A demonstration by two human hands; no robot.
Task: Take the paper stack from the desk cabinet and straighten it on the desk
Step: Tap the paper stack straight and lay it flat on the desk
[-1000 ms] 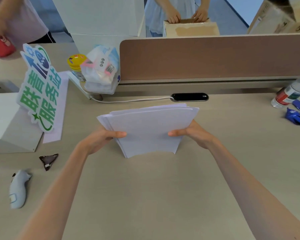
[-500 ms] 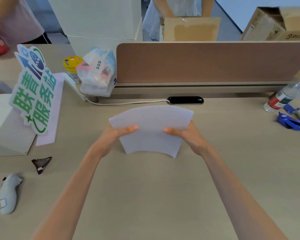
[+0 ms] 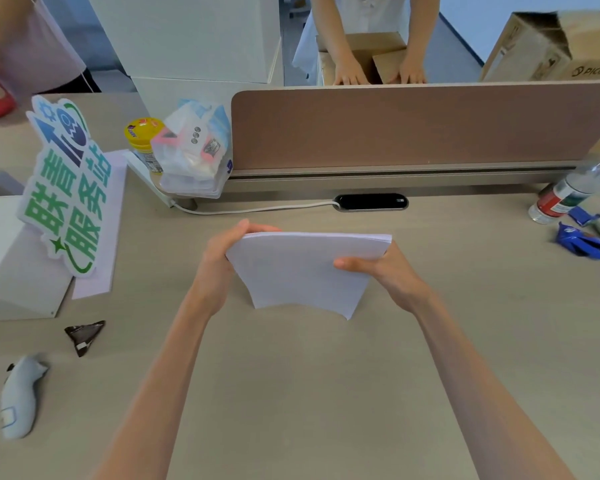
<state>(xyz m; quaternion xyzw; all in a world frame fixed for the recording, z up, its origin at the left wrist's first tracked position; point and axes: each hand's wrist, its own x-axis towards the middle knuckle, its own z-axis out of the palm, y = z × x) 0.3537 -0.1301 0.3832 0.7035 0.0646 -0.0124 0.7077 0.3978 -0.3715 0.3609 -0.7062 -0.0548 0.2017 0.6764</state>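
Note:
A white paper stack (image 3: 305,268) stands on edge on the beige desk (image 3: 291,393), its lower edge touching the desk top and its sheets lined up along the top edge. My left hand (image 3: 219,261) grips the stack's left side, with fingers curled over the upper left corner. My right hand (image 3: 385,271) holds the right side, thumb pressed on the front sheet. The desk cabinet is not in view.
A brown divider panel (image 3: 413,129) runs along the desk's back, with a black cable port (image 3: 371,202) and white cable below it. Left: green sign (image 3: 66,188), white box (image 3: 11,265), bagged items (image 3: 191,154), yellow-lidded jar (image 3: 142,140), dark wrapper (image 3: 84,336), grey controller (image 3: 18,396). Right: bottle (image 3: 568,192), blue wrapper (image 3: 581,242). Other people stand behind.
The fanned, uneven sheets have been brought into one even stack standing on the desk. My left hand has shifted up to the stack's upper left corner.

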